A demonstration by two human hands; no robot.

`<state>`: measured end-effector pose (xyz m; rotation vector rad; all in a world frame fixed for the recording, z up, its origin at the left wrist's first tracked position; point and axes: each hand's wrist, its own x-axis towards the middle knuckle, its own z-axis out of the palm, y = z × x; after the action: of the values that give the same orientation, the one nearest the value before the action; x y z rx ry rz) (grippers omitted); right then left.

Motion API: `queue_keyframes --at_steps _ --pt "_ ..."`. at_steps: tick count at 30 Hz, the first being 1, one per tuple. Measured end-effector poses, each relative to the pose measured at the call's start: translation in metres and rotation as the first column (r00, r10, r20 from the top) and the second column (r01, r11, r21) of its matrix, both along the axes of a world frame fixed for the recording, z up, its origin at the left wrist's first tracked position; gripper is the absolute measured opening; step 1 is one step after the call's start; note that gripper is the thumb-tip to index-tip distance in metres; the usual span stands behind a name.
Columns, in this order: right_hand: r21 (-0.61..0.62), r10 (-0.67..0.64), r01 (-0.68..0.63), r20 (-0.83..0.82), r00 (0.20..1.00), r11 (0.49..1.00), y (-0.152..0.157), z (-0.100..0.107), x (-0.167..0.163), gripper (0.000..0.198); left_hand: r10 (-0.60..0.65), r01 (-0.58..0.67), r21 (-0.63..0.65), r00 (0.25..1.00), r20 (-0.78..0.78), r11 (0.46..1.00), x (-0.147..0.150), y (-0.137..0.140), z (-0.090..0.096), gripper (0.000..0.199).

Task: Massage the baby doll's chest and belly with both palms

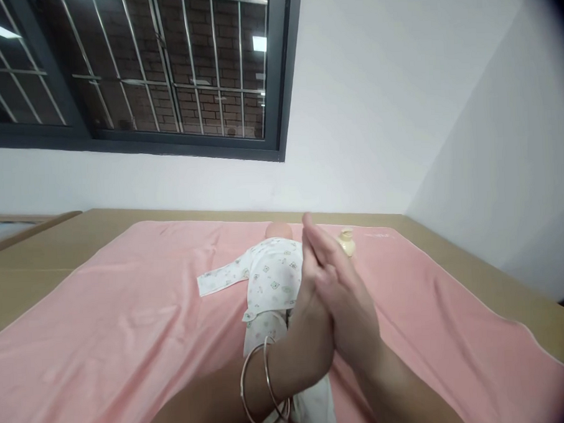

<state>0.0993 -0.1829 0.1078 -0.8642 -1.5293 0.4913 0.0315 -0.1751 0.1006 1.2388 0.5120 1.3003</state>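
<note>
At the far left, high up, you have a big window [168, 67] with a dark grey frame and thin metal bars. Under it, the flat tan counter [27, 279] starts and runs along the wall. A wide, wrinkled pink cloth [141, 305] lies over most of it.

Next comes the baby-shaped doll, dressed in a white shirt [273, 280] and white trousers [263, 327] with tiny pictures on them. It lies on the cloth in front of you, its round head [278, 230] away from you and its legs toward you. One sleeve [222, 279] sticks out to the left. Your hands hide part of its other side.

Two thin, shiny metal bangles [241, 385] hang around your left wrist. Your left hand [315, 325] and your right hand [354, 302] make a flat grip, pressed together palm to palm above the doll, fingers pointing forward and up. You cannot tell if anything is between the palms.

Just past your right fingers stands a small, round, pale yellow bottle [347, 242]. Farther right is the plain white wall [375, 95].
</note>
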Motion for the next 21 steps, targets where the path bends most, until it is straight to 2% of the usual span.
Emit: queue_keyframes --at_steps 4,6,8,11,14,17,21 --pt "-0.041 -0.085 0.08 -0.133 0.987 0.996 0.018 0.001 0.011 0.046 -0.044 0.045 0.011 0.994 -0.099 0.999 0.002 -0.01 0.0 0.056" --pt "-0.027 -0.12 0.117 -0.108 0.987 0.993 0.021 -0.001 0.007 0.048 -0.066 0.065 -0.01 0.994 -0.086 0.998 -0.001 -0.008 0.002 0.054" --pt "0.037 -0.123 0.124 -0.009 0.992 0.992 0.017 -0.006 -0.003 0.05 -0.051 0.05 -0.015 0.997 -0.059 0.999 -0.007 0.002 0.007 0.054" --pt "0.19 -0.029 -0.01 0.205 0.978 0.982 0.005 -0.013 -0.024 0.061 0.022 -0.023 0.041 1.0 0.021 0.999 -0.021 0.024 0.019 0.058" --pt "0.295 0.048 -0.149 0.323 0.945 0.944 -0.001 -0.018 -0.036 0.078 0.112 -0.12 0.088 0.989 0.096 0.989 -0.029 0.038 0.027 0.058" --pt "0.286 0.07 -0.169 0.325 0.943 0.943 0.0 -0.016 -0.03 0.079 0.15 -0.158 0.166 0.987 0.064 0.973 -0.026 0.035 0.02 0.055" --pt "0.204 0.062 -0.106 0.213 0.975 0.973 0.006 -0.006 -0.005 0.062 0.095 -0.063 0.289 0.991 -0.098 0.955 -0.017 0.016 0.002 0.054"
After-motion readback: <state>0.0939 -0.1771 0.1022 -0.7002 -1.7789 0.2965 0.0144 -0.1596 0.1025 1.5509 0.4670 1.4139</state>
